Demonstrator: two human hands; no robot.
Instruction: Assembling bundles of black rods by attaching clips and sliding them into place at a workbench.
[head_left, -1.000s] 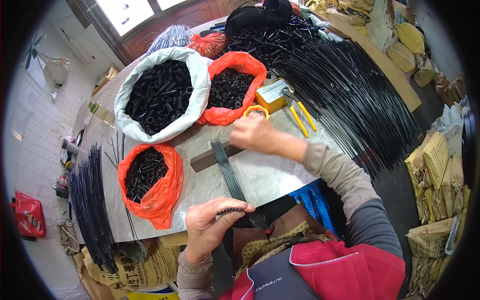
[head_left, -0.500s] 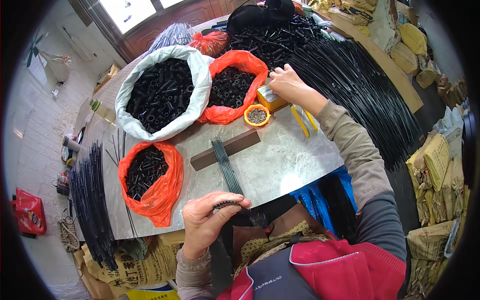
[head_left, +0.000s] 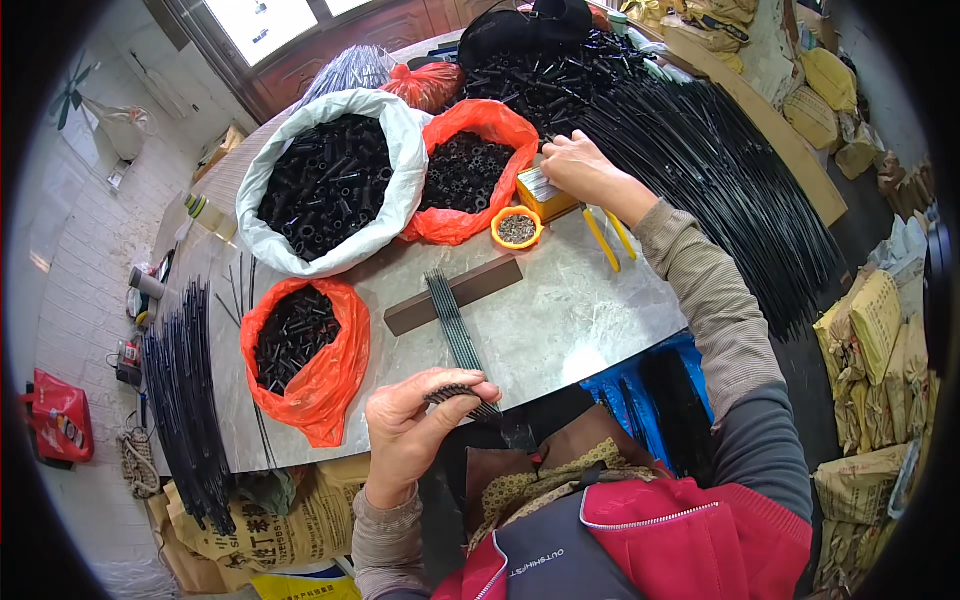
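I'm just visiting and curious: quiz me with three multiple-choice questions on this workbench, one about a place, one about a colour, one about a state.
1. Where does the small orange bowl stand?
A. On the floor
B. On the table, by the yellow box
C. Inside the white sack

2. What colour is the sack holding the largest heap of black tubes?
A. White
B. Blue
C. Green

3. What is the left hand doing?
A. Lying flat and empty
B. Gripping the near end of a bundle of thin dark rods
C. Holding pliers

Answers: 1 B, it sits on the tabletop beside the yellow box. 2 A, its rim is white. 3 B, the fingers close round the rods.
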